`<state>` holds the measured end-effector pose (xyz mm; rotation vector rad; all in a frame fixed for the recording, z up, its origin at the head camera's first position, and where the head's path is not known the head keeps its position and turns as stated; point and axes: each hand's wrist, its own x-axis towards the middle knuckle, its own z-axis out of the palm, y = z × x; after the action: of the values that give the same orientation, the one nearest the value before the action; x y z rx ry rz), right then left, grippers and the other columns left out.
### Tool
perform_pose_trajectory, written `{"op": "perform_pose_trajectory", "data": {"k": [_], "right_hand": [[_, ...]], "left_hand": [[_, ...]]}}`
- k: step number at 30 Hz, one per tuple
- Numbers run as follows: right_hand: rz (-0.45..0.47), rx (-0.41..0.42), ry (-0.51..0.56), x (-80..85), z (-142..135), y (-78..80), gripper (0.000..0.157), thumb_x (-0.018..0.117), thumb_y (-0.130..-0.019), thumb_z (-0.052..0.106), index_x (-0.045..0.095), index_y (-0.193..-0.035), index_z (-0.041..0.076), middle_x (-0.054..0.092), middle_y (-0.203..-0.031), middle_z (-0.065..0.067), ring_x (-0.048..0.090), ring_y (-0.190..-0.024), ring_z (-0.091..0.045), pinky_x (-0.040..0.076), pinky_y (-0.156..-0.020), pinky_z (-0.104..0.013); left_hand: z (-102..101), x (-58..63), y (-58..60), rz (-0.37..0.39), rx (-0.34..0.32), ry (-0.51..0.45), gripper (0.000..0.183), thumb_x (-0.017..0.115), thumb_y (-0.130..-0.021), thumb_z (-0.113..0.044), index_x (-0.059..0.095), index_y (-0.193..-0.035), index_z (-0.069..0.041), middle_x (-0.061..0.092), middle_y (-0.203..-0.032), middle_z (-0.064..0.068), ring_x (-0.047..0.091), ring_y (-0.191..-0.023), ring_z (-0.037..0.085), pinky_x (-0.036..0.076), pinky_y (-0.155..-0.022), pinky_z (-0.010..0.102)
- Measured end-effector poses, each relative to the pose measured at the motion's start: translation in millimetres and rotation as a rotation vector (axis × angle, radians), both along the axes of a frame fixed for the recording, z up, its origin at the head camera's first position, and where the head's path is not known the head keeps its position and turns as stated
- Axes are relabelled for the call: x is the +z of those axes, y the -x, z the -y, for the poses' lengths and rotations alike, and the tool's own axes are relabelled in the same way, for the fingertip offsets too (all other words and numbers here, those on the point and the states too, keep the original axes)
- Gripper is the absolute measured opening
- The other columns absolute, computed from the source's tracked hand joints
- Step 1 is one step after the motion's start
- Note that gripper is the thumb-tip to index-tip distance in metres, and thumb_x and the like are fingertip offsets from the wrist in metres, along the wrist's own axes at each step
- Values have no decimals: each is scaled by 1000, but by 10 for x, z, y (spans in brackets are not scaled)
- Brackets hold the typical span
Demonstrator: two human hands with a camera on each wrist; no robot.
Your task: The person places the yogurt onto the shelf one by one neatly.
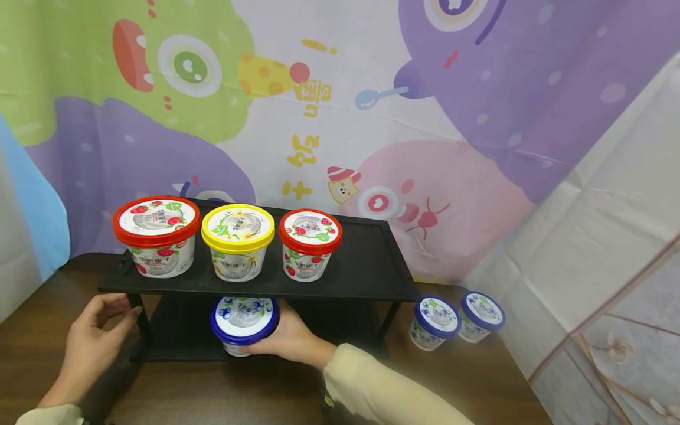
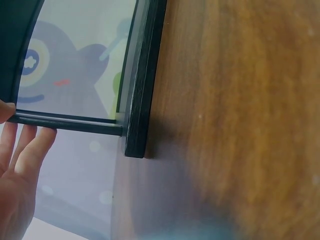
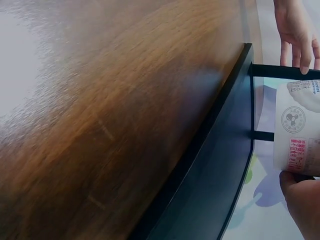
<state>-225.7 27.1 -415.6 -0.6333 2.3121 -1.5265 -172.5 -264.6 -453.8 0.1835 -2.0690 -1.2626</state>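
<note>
My right hand [image 1: 293, 339] grips a tub with a blue lid [image 1: 244, 319] from its right side, at the front of the lower shelf [image 1: 177, 324] of a black two-tier rack [image 1: 366, 251]. The right wrist view shows the pale printed side of this tub [image 3: 295, 130], with the thumb against it; it overlaps the lower shelf in the head view. My left hand [image 1: 91, 342] is at the rack's left end, where thumb and fingers pinch the thin front post [image 2: 70, 124] from both sides.
On the top shelf stand two red-lidded tubs [image 1: 156, 236] and a yellow-lidded tub [image 1: 238, 242] between them. Right of the rack, two more blue-lidded tubs [image 1: 437, 321] sit on the wooden table [image 1: 223, 392]. A cartoon-printed cloth [image 1: 297, 147] hangs behind.
</note>
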Motion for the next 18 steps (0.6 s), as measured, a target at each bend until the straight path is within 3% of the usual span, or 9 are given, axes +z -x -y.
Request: {"op": "perform_pose_trajectory", "data": {"k": [7, 12, 18], "right_hand": [[-21, 29, 27, 9, 118, 0, 85, 85, -66, 14, 36, -134, 25, 53, -126, 9, 52, -111, -1, 40, -97, -18], [-48, 52, 58, 4, 165, 3, 86, 85, -65, 11, 36, -134, 24, 53, -126, 8, 52, -111, 0, 39, -97, -17], [-48, 45, 52, -20, 201, 19, 86, 85, -64, 12, 36, -134, 25, 53, -125, 9, 51, -111, 0, 39, -97, -17]], "left_hand": [[66, -93, 34, 0, -13, 9, 28, 65, -81, 7, 54, -106, 4, 47, -90, -33, 46, -82, -23, 37, -69, -3], [30, -27, 3, 50, 0, 28, 29, 65, -82, 5, 52, -108, 5, 45, -90, -35, 44, -82, -24, 37, -69, -3], [-5, 17, -13, 26, -7, 16, 29, 65, -80, 8, 51, -106, 7, 46, -89, -35, 45, -81, -24, 36, -71, -4]]}}
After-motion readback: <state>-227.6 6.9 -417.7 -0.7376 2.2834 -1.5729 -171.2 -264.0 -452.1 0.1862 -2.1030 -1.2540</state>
